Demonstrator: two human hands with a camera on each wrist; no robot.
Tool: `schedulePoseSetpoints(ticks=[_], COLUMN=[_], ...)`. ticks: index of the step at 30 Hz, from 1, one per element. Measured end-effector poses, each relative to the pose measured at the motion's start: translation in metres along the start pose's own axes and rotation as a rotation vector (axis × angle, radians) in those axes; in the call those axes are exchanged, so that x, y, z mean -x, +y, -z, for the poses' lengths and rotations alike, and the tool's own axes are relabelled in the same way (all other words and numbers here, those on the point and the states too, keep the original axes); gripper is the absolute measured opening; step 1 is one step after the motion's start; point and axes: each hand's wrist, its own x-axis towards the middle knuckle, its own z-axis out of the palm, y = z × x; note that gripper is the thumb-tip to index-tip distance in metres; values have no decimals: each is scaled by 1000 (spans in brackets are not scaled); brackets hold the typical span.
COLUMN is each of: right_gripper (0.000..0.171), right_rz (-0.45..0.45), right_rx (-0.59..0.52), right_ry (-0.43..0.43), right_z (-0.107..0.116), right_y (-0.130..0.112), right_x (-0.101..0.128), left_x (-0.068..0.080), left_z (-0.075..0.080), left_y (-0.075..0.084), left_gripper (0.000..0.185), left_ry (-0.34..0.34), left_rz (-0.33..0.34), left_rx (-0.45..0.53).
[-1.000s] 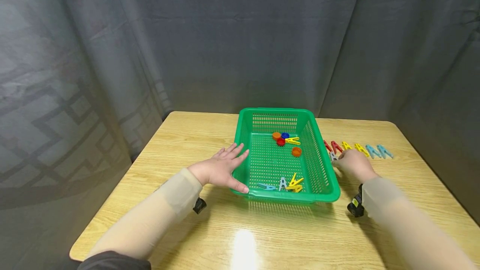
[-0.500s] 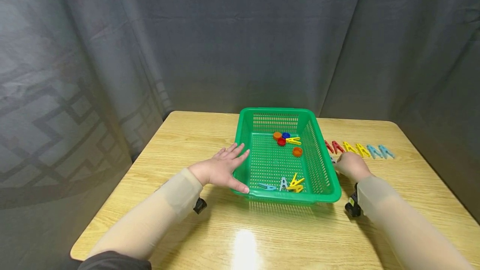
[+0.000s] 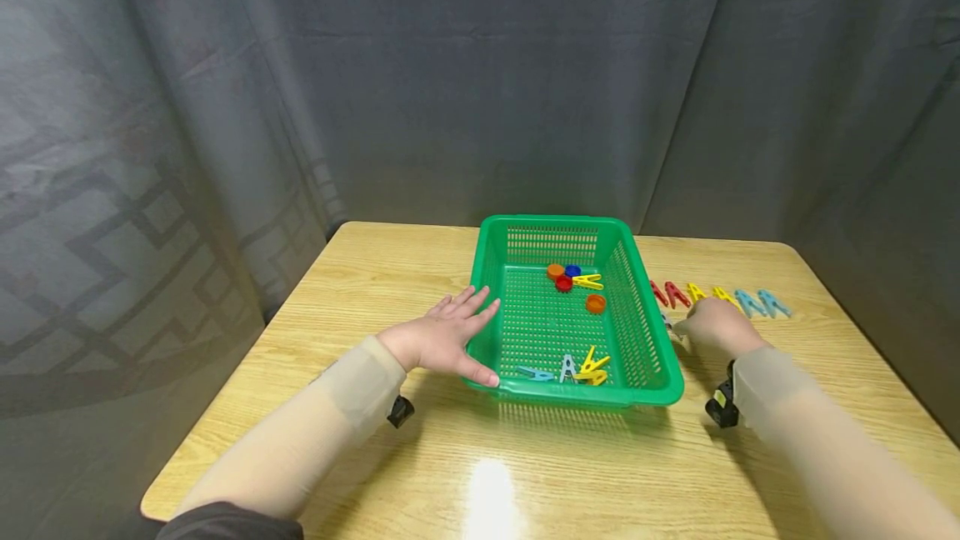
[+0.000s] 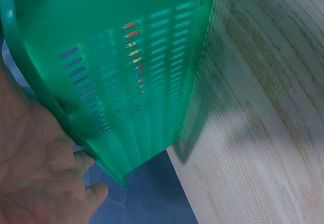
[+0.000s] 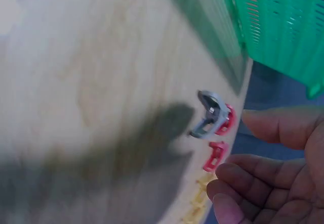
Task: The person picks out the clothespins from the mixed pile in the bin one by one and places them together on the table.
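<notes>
grey curtains (image 3: 480, 90) behind wood table (image 3: 390, 273); left grip (image 3: 444, 338) at basket (image 3: 562, 391), right grip (image 3: 720, 327) near grey clip (image 5: 218, 114), both released

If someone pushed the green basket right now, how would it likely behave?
The green basket is probably light for its size, given its slotted walls. Its broad base suggests sliding along the table rather than tipping. The clips and caps lying loose inside might shift.
</notes>
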Motion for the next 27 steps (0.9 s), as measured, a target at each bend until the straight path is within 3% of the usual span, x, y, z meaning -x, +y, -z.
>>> schedulePoseSetpoints(ticks=[5, 11, 15, 22, 27], right_gripper=[38, 25, 29, 38, 37], right_rz=[31, 72, 118, 193, 262], right_rx=[13, 32, 38, 40, 22], right_ry=[27, 110, 156, 241, 249], right_z=[12, 32, 46, 65, 67], right_y=[0, -7, -17, -48, -81], right_x=[5, 11, 16, 22, 22], left_x=[0, 0, 0, -1, 0], left_z=[0, 0, 0, -1, 0], left_y=[0, 0, 0, -1, 0], left_gripper=[113, 113, 113, 113, 114], left_ry=[-1, 0, -8, 0, -4], left_rz=[1, -1, 7, -5, -2], left_rx=[2, 9, -2, -2, 0])
